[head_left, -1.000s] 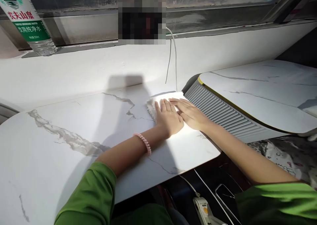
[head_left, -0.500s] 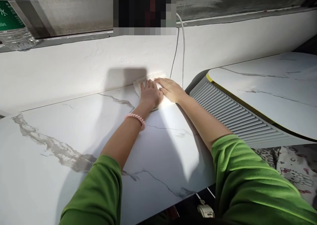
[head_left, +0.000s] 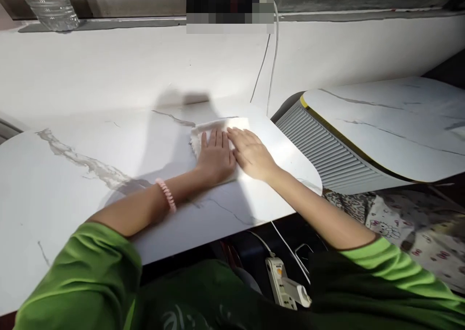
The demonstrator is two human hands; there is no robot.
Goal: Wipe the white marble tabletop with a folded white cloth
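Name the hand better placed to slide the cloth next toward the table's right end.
The right hand, probably: it rests on the right side of the cloth, nearer that end, while the left hand lies farther left.

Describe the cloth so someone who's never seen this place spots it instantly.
Start at the nearer grey-veined white table, along the wall. Toward its far side, the left hand and right hand lie on the off-white cloth. Its ruffled left edge sets it apart from the smooth table.
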